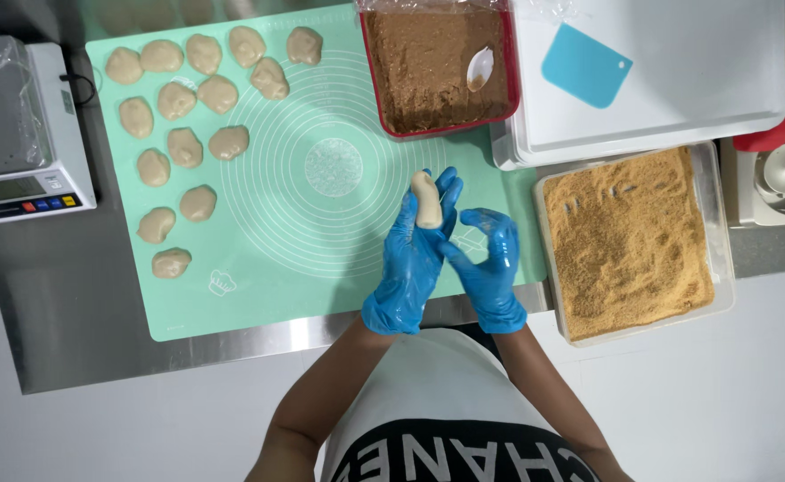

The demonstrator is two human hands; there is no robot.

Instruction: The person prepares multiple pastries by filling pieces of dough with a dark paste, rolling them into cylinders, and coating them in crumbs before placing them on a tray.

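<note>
Scale far left: small grey rectangular screen, coloured buttons beside.

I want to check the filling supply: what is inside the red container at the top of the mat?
The red container holds brown paste with a white spoon lying on it. The container's bottom is covered by the paste.

the dough piece is pale cream, smooth and long, shaped like a short thick finger with rounded ends. it stands nearly upright in the view, its top end leaning a little to the left, and rests against the fingers of the left hand, which is gloved in blue. it is held above the green mat, near the mat's right side
</note>
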